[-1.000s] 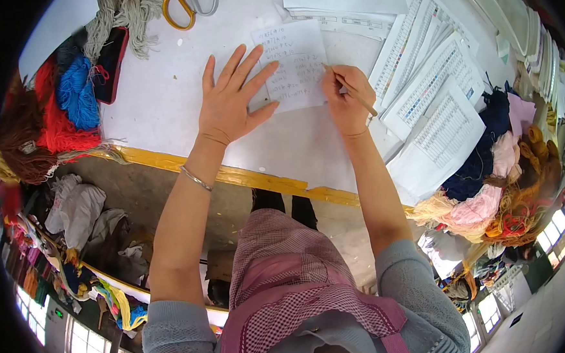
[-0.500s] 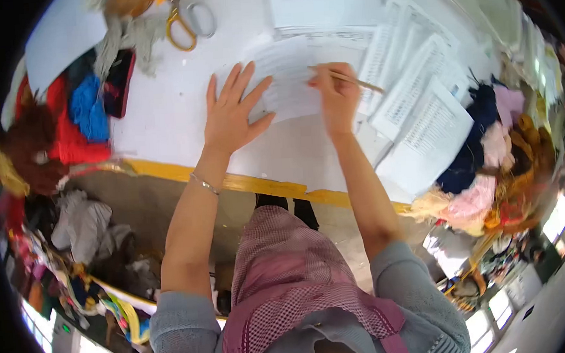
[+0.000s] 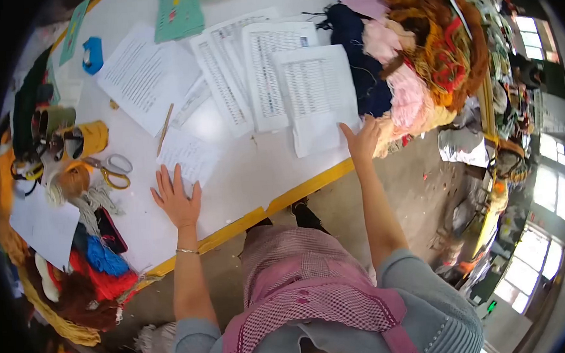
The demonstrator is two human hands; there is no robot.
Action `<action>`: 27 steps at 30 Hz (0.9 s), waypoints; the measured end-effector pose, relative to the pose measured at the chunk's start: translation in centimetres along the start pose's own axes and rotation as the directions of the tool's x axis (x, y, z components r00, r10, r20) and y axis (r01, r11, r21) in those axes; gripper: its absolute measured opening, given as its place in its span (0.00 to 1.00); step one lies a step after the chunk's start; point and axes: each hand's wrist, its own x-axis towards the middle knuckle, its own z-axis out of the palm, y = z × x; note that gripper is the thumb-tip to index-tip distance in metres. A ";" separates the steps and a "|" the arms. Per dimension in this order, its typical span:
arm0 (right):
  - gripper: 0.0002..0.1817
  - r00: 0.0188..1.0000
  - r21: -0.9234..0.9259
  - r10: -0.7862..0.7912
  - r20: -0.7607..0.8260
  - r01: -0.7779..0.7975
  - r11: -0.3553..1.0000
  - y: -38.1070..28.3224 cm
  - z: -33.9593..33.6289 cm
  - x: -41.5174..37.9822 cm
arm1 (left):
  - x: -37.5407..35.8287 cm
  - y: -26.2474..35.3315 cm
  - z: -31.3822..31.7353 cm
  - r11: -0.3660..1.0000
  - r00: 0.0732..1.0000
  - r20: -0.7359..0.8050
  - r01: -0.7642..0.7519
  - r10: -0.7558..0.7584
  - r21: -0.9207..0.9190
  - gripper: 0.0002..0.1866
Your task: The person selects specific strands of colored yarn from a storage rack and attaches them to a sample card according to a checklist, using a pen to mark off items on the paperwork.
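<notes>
My left hand [image 3: 179, 201] lies flat with fingers spread on the white table, its fingertips at the lower edge of a handwritten note [image 3: 187, 155]. A pencil [image 3: 165, 129] rests at the note's upper left. Farther right, my right hand [image 3: 362, 140] is open, thumb apart from the fingers. It is at the lower right corner of a printed sheet [image 3: 320, 100], right beside peach and pink yarn [image 3: 408, 94]. More printed tables [image 3: 260, 74] lie fanned out under and beside that sheet.
Scissors [image 3: 115, 174] with one yellow handle lie at the left, near a yellow tin [image 3: 86, 138]. Blue yarn [image 3: 103, 255], red yarn and a dark phone [image 3: 110, 231] are at the near left. Brown yarn [image 3: 474, 35] heaps at the right. A yellow strip [image 3: 309, 186] edges the table.
My right hand has let go of the pencil, now on the table, and moved right to the printed sheets. My left hand has shifted to the note's lower edge. The view has swung right.
</notes>
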 end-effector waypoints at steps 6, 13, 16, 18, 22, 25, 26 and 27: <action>0.22 0.950 0.040 0.103 0.293 -0.119 0.992 3.7 1.7 0.1 | -0.6 0.2 -0.1 0.998 0.999 -0.016 -0.040 0.041 0.055 0.35; 0.13 0.935 0.299 0.320 0.152 -0.352 0.887 11.7 -11.9 -5.4 | -3.7 5.0 -5.2 0.967 0.967 -0.091 -0.246 0.240 -0.066 0.26; 0.07 0.630 0.674 0.591 0.503 -0.715 0.188 19.7 -19.6 -12.4 | -8.5 9.1 -5.2 0.929 0.940 -0.008 -0.339 0.341 -0.147 0.22; 0.07 0.539 0.718 0.661 0.523 -0.696 -0.001 25.1 -23.7 -18.2 | -11.7 11.9 -4.5 0.884 0.898 0.087 -0.402 0.432 -0.237 0.21; 0.06 0.402 0.808 0.754 0.520 -0.519 -0.280 32.8 -31.1 -29.4 | -17.6 19.7 -1.7 0.717 0.689 0.248 -0.559 0.681 -0.416 0.17; 0.06 0.308 0.893 0.855 0.418 -0.312 -0.324 36.8 -36.1 -36.7 | -20.4 29.2 -0.9 0.551 0.476 0.289 -0.624 0.830 -0.554 0.12; 0.05 0.272 0.918 0.885 0.379 -0.234 -0.322 37.7 -37.5 -39.2 | -20.6 32.4 -1.0 0.497 0.377 0.325 -0.630 0.867 -0.596 0.11; 0.05 0.218 0.934 0.914 0.342 -0.188 -0.304 38.4 -38.8 -41.4 | -20.4 34.8 -0.7 0.472 0.280 0.389 -0.640 0.878 -0.606 0.11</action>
